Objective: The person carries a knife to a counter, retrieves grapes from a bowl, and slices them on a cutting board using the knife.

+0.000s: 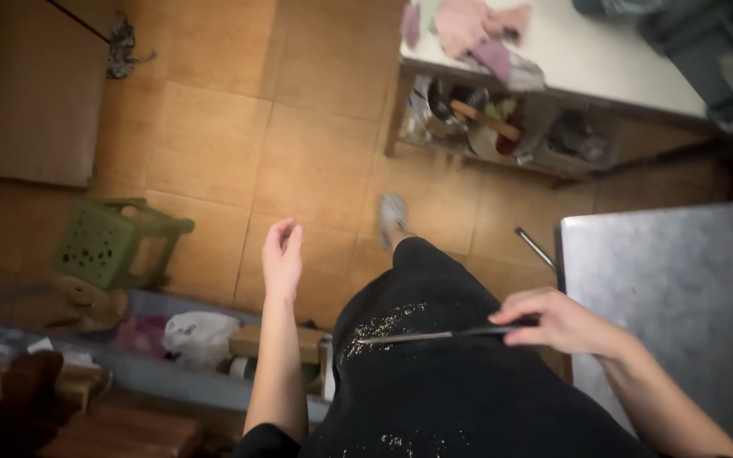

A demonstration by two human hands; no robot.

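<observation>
My right hand [557, 321] grips the dark handle of a knife [417, 337]. Its thin blade points left across my black trousers [434, 382], beside the corner of a steel counter [680, 280]. My left hand [282, 252] hangs free at my side over the tiled floor [299, 136], fingers loosely apart and holding nothing. My grey shoe [392, 216] steps forward ahead of me.
A green plastic stool [108, 242] stands to the left. A white table [587, 51] with cloths on it stands ahead, and pans and utensils [485, 123] fill its lower shelf. Bags and clutter [197, 335] lie at lower left. A thin metal rod [536, 248] leans by the counter.
</observation>
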